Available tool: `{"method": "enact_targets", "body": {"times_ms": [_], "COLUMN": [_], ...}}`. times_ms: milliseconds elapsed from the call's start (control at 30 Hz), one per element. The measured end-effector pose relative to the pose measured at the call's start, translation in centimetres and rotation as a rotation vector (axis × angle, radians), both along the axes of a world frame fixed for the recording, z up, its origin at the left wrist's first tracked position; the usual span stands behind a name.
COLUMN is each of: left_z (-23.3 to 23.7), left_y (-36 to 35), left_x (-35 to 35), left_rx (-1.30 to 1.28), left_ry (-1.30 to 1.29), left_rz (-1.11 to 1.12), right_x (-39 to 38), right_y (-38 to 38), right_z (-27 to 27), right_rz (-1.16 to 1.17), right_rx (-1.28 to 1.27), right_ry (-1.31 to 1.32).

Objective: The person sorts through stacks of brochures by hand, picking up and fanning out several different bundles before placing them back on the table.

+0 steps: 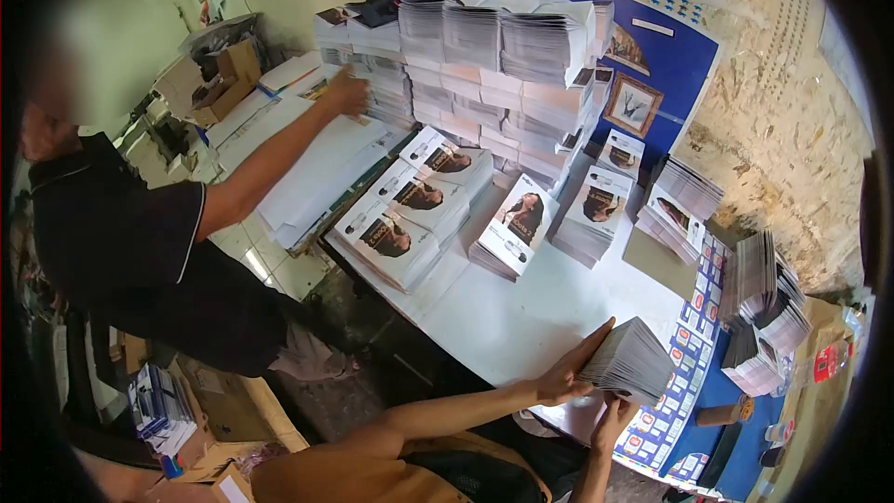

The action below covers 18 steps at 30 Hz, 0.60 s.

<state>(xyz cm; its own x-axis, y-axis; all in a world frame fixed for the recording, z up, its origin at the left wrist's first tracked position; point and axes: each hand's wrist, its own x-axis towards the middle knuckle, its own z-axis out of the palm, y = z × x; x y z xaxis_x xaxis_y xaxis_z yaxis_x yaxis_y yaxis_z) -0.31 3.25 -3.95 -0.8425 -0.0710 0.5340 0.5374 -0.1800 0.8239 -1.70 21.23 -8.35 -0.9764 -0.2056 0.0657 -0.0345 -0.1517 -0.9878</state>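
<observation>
My left hand (570,374) and my right hand (615,421) are wrapped round a thick stack of booklets (629,363), one at its left side and the other at its near edge. The stack is above the front edge of the white table (521,331), with its page edges fanned. Beyond it, a pile of booklets with a portrait cover (518,224) lies on the table, with a similar pile (596,210) to its right. Several more portrait-cover piles (396,235) sit together at the left.
Tall booklet stacks (503,47) stand at the back. A co-worker in a dark shirt (121,205) reaches toward them from the left. Upright booklets (750,275), a brown cylindrical object (726,413) and a red-labelled bottle (831,361) are at the right. A box of booklets (163,410) is at lower left.
</observation>
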Motion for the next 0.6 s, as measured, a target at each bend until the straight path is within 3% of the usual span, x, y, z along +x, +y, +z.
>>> {"method": "enact_targets", "body": {"times_ms": [100,300,600], "left_z": [-0.3,-0.5,0.0], "left_y": [0.2,0.6,0.0], "left_x": [0.2,0.1,-0.4], "left_rx": [0.019,-0.151,-0.053], "left_ry": [-0.045,-0.062,-0.08], "left_rz": [-0.003,0.139,0.105], "right_x": [-0.3,0.4,-0.5], "right_y": [0.0,-1.6,-2.8], "right_z": [-0.3,3.9,2.7], "right_rz": [-0.002,-0.026,-0.025], "right_rx": [0.117,0.226,0.049], "right_ry": [0.132,0.084,0.201]}}
